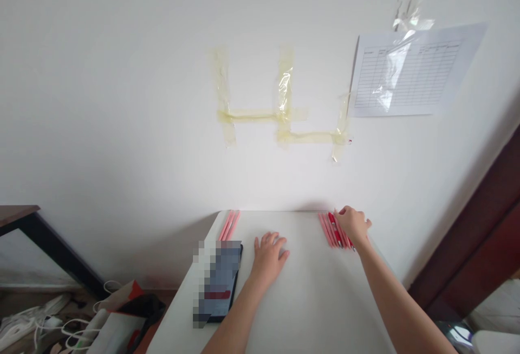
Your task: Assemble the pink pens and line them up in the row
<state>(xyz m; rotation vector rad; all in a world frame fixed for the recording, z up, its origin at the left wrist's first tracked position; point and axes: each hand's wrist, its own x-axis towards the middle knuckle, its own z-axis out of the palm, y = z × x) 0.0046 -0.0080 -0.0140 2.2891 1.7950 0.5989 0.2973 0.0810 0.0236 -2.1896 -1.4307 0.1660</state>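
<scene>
My left hand (268,256) rests palm down on the white table, fingers spread, with nothing in it. At the table's far right, my right hand (353,223) is closed in a pinch at the upper end of a pen in a row. The row holds several slim pink pens (325,230) lying side by side, with a red pen (335,229) among them. Part of the row, including another red pen with a dark tip, is hidden under my right hand. On the far left lies a small group of pink pens (229,225), apart from both hands.
A phone (221,283), partly blurred out, lies left of my left arm on the white table (312,289). The table's far edge meets the wall, which bears yellowed tape (260,115) and a taped printed sheet (406,77). White cables (44,316) clutter the lower left.
</scene>
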